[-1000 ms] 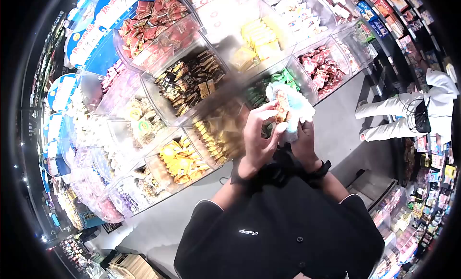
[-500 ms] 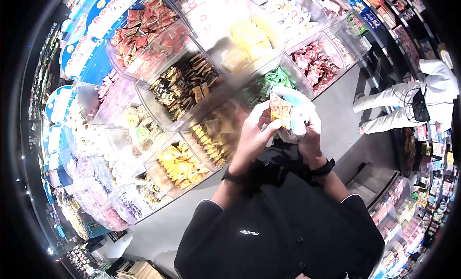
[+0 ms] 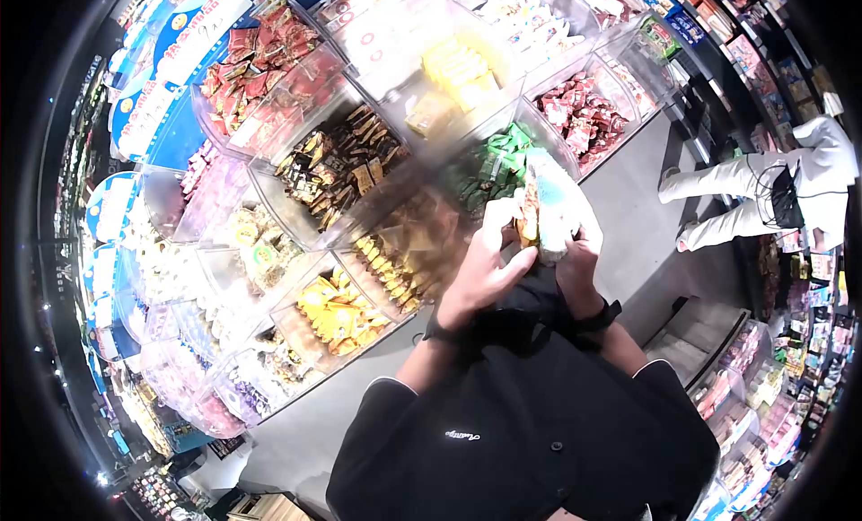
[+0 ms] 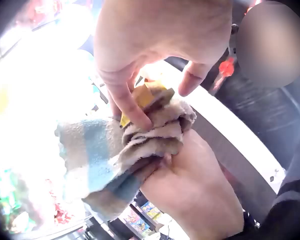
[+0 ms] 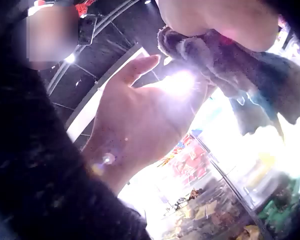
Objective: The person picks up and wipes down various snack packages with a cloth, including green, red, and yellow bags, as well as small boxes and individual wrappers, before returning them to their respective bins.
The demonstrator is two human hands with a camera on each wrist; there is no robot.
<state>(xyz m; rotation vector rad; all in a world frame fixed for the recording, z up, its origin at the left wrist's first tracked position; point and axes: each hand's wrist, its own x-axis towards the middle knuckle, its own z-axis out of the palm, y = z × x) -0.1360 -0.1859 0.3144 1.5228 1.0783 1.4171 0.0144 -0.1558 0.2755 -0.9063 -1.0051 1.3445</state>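
Observation:
In front of the chest, my right hand (image 3: 579, 256) grips a fluffy cloth (image 4: 97, 145) with white and light-blue stripes, bunched in its fingers. Against the cloth's left side is a small snack packet (image 3: 531, 218), orange-red in the head view; its yellow end (image 4: 149, 92) shows in the left wrist view. My left hand (image 3: 489, 261) holds this packet by its edge, a finger lying across it where it meets the cloth folds. From the right wrist, the left hand (image 5: 140, 117) appears behind the cloth, with the packet hidden.
Clear bins of wrapped snacks fill the display on the left, including green packets (image 3: 496, 173), dark packets (image 3: 346, 162) and yellow packets (image 3: 341, 310). A person in white trousers (image 3: 718, 184) stands at the right by stocked shelves. Grey floor (image 3: 620, 198) lies between.
The packet's printed face turned toward the head camera half a second ago; now packet and cloth stand more edge-on. Both hands stay on them. The display has shifted slightly left in view.

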